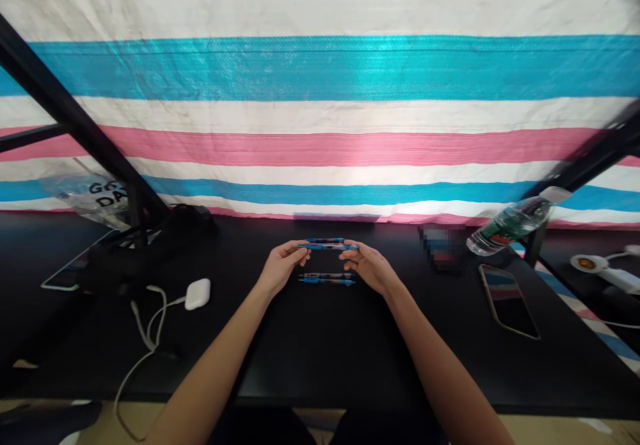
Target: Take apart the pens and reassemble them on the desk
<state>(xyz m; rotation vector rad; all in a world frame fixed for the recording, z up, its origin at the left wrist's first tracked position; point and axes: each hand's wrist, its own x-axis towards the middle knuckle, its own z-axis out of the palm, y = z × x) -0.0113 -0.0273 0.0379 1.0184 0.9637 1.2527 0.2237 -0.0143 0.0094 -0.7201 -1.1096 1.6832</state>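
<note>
Between my two hands is a light-blue pen [327,247], level and running left to right. My left hand [285,263] pinches its left end with thumb and fingers. Its right end is pinched by my right hand [371,265]. Just behind it shows a darker blue pen [324,240]; whether my fingers also touch that one, I cannot tell. Nearer to me, two more pens lie side by side on the black table [330,345]: a dark one with a clear barrel [327,275] and a blue one [327,282].
On the left are a white earbud case [198,294] and a white cable [159,325]. To the right lie a phone [509,300], a tilted plastic bottle [517,223] and a blurred-out item [443,246]. A striped tarp [330,145] hangs behind, with black frame bars [85,125] at both sides.
</note>
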